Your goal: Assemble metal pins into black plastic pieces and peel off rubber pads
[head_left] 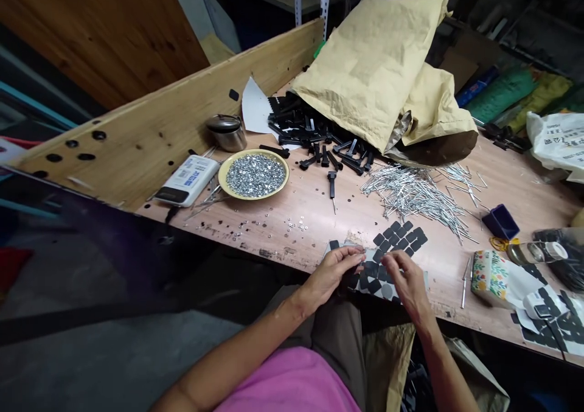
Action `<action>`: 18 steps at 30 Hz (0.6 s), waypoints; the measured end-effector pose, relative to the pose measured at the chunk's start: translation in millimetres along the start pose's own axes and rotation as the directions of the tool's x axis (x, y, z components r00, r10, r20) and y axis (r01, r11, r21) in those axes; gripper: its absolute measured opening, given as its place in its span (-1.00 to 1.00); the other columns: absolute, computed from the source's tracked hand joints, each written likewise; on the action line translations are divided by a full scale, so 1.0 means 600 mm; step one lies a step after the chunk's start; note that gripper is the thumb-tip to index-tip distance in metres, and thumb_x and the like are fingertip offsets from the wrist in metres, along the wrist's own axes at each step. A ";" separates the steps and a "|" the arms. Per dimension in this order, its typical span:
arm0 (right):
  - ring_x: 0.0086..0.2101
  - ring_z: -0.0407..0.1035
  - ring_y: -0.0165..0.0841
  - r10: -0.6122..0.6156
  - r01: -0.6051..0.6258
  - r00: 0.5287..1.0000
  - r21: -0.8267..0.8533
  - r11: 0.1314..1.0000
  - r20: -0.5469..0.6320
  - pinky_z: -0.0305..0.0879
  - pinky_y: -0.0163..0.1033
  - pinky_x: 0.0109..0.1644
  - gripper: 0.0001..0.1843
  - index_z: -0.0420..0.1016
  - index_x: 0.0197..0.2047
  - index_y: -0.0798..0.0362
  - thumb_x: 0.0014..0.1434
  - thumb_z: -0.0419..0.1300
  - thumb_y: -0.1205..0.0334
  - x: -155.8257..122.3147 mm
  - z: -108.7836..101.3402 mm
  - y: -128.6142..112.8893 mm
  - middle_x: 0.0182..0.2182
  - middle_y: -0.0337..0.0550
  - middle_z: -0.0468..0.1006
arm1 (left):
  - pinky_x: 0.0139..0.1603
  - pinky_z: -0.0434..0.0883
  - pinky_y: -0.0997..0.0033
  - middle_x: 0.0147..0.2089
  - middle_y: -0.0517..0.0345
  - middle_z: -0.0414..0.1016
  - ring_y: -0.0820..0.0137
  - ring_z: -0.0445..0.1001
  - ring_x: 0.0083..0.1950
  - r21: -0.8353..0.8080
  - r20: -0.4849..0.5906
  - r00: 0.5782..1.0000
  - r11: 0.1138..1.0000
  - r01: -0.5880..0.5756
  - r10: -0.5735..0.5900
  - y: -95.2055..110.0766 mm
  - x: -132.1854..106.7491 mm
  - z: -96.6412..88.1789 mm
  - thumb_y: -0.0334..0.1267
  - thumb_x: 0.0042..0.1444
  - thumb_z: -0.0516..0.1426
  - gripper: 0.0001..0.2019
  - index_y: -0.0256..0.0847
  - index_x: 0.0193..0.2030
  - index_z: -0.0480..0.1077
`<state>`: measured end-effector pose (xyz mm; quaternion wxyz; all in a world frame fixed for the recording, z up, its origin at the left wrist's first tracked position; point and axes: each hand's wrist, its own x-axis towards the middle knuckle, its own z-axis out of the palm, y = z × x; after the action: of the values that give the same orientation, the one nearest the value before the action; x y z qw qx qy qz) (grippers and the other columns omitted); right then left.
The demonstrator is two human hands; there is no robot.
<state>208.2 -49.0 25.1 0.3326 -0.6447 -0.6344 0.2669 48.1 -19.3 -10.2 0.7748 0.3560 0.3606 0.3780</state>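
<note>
My left hand [334,270] is at the front edge of the bench, thumb and fingers pressed together. Whatever its fingertips pinch is too small to make out. Just to its right, my right hand [407,280] is also closed in a pinch, and I cannot tell what is in it. The hands are apart, over a pale sheet with black rounded pads [373,270] on it. Behind them lie more loose black pads [401,237]. Farther back, a black plastic part [331,184] with a thin metal pin sticking out lies by itself.
A yellow bowl [258,174] of small metal pieces stands left, beside a white power bank [189,179] and a metal container [227,133]. Black parts [314,129] spill from a paper sack [369,65]. Metal pins [415,196] are heaped right, near a dark blue box [500,221].
</note>
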 end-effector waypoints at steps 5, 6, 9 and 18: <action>-0.35 0.40 -0.35 0.232 -0.211 0.972 0.566 0.797 0.037 0.35 -0.27 -0.27 -0.63 0.42 -0.28 0.02 0.02 0.23 -0.12 -0.027 0.068 -0.005 -0.37 -0.19 0.51 | 0.03 0.38 0.37 0.18 -0.04 0.34 0.30 0.39 0.11 -0.030 -0.036 0.998 0.998 -0.055 0.054 -0.009 0.003 0.012 -0.21 0.01 0.21 -0.85 -0.27 -0.34 0.46; -0.39 0.39 -0.37 0.294 -0.263 0.954 0.634 0.727 0.058 0.36 -0.28 -0.32 -0.62 0.43 -0.27 0.02 0.00 0.24 -0.12 -0.031 0.078 -0.005 -0.40 -0.20 0.51 | 0.03 0.38 0.37 0.20 -0.04 0.31 0.30 0.38 0.11 -0.007 -0.061 0.996 0.998 -0.067 0.066 -0.013 0.004 0.014 -0.22 0.02 0.20 -0.85 -0.26 -0.34 0.45; -0.56 0.30 -0.42 0.400 -0.391 0.899 0.742 0.545 0.180 0.30 -0.30 -0.51 -0.57 0.44 -0.26 0.03 -0.02 0.24 -0.15 -0.044 0.090 -0.007 -0.52 -0.24 0.46 | 0.01 0.40 0.36 0.24 -0.06 0.26 0.31 0.41 0.08 0.069 -0.099 0.989 0.992 -0.107 0.114 -0.024 0.007 0.018 -0.20 0.04 0.18 -0.84 -0.27 -0.32 0.44; -0.40 0.32 -0.35 0.165 -0.140 0.950 0.112 0.984 -0.264 0.25 -0.29 -0.38 -0.70 0.49 -0.38 0.05 0.16 0.11 0.00 -0.038 -0.002 0.066 -0.43 -0.16 0.44 | -0.01 0.43 0.35 0.12 -0.08 0.37 0.32 0.43 0.05 0.260 -0.062 0.972 0.944 -0.203 0.226 -0.048 0.031 0.047 -0.17 0.06 0.14 -0.75 -0.24 -0.17 0.47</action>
<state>233.2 -70.6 -6.6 0.4243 -0.7064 -0.5180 0.2293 89.6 -24.9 -25.6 0.6604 0.4709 0.3997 0.4270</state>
